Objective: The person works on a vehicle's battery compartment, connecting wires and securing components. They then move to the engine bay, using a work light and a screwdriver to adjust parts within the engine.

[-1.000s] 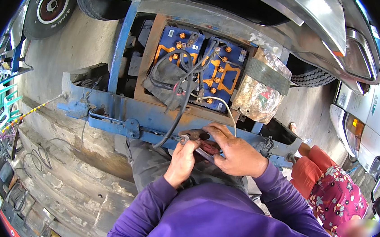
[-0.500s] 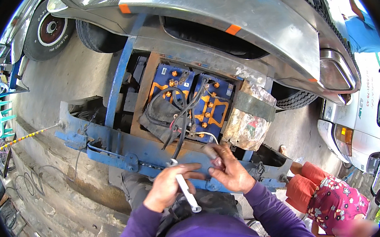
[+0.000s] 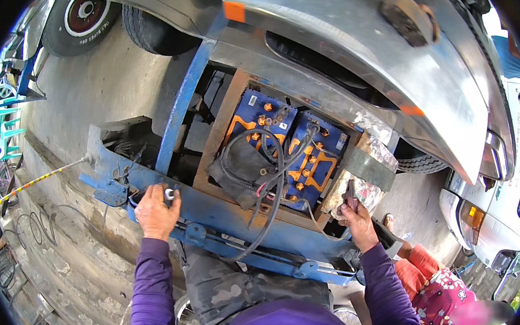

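My left hand (image 3: 157, 212) is closed above the blue frame rail (image 3: 195, 199). A silvery end of the wrench (image 3: 169, 195) pokes out between thumb and fingers; the rest is hidden. At the right, my right hand (image 3: 358, 223) grips a small dark tool (image 3: 351, 195), its kind unclear, beside the wrapped bundle. Two blue batteries with orange caps, a left battery (image 3: 249, 109) and a right battery (image 3: 330, 150), sit in a rusty tray (image 3: 205, 158) between my hands. Thick black cables (image 3: 281, 160) loop over them, and one hangs over the rail.
A taped, plastic-wrapped bundle (image 3: 368, 164) lies right of the tray. Metal truck bodywork (image 3: 334, 26) overhangs the far side. Concrete steps (image 3: 67, 216) descend at left. A person in a floral pink top (image 3: 438, 289) is close at lower right, with a white vehicle (image 3: 492, 204) beyond.
My hands have moved apart: the left with the wrench toward the rail's left, the right toward the wrapped bundle. A dark tool now shows in my right hand. The view has shifted.
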### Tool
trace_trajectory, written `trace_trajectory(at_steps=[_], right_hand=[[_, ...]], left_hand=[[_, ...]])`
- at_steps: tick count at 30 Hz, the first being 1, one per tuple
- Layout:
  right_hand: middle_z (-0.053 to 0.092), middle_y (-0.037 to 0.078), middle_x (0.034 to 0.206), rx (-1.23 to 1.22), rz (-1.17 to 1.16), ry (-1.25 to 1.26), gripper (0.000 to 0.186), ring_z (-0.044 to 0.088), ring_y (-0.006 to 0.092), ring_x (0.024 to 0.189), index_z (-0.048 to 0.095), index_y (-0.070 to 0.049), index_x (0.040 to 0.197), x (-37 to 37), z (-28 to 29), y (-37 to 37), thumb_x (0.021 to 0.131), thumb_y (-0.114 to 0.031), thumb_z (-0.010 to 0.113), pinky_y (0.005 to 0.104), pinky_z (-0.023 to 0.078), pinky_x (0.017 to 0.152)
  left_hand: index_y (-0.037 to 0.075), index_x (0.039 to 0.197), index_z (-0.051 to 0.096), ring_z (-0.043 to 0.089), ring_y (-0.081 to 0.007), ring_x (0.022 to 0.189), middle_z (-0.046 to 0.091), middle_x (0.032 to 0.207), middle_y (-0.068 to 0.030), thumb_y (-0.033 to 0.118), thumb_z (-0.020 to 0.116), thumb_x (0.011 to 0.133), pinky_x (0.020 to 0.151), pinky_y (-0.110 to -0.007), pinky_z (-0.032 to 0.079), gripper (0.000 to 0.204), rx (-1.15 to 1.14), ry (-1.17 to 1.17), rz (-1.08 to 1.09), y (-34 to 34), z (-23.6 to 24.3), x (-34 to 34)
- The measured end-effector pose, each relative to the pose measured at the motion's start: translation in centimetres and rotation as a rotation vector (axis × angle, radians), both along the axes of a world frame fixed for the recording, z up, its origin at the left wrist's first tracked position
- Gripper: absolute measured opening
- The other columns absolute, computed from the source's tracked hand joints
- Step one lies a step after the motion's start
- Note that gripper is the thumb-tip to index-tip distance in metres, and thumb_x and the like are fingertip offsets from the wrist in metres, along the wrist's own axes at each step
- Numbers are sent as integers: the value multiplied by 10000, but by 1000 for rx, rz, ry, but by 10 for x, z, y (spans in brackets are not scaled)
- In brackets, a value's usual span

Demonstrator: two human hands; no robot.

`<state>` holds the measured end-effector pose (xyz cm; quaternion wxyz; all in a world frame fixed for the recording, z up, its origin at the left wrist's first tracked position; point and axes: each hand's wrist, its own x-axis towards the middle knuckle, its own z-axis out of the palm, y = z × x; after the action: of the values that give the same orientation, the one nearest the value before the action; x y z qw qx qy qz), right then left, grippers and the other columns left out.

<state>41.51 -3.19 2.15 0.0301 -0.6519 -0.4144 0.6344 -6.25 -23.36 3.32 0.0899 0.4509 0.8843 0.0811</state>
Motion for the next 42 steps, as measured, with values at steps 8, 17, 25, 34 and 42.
trace_trajectory(at_steps=[8,17,25,34,42], right_hand=[[686,108,973,-761,-434,401,218,686,351,1214,623,-70,1181,-25,-48,7,1100,-262,559,614,525,1001],[718,119,1142,-829,-219,395,527,728,303,1080,636,-55,1267,-49,-47,12,1108,-518,443,417,608,715],[763,202,940,345,1117,-467,361,744,404,898,745,-17,1018,-76,-60,5,980,-367,667,511,593,803],[788,203,1036,464,1500,-654,247,772,362,977,790,-50,998,-111,-48,17,943,-246,651,472,607,842],[782,211,977,495,1546,-622,260,767,398,952,786,-45,1007,-120,-52,16,933,-212,600,498,601,831]], left_hand=[[72,1040,693,682,-401,778,691,924,-143,188,733,808,669,-484,548,263,51,-26,-14,-9,-19,-2],[80,1038,694,706,-405,851,720,972,-136,232,727,837,733,-494,566,254,12,-49,32,-7,-21,-1],[101,1013,696,708,-401,907,731,1021,-121,286,723,845,795,-496,565,252,2,-55,78,-5,-18,2],[117,1080,715,717,-383,981,743,1108,-90,335,725,854,857,-477,574,314,-78,-96,146,-3,-12,1],[112,1080,719,720,-366,984,748,1102,-82,319,733,849,860,-457,579,311,-83,-113,164,-3,-10,1]])
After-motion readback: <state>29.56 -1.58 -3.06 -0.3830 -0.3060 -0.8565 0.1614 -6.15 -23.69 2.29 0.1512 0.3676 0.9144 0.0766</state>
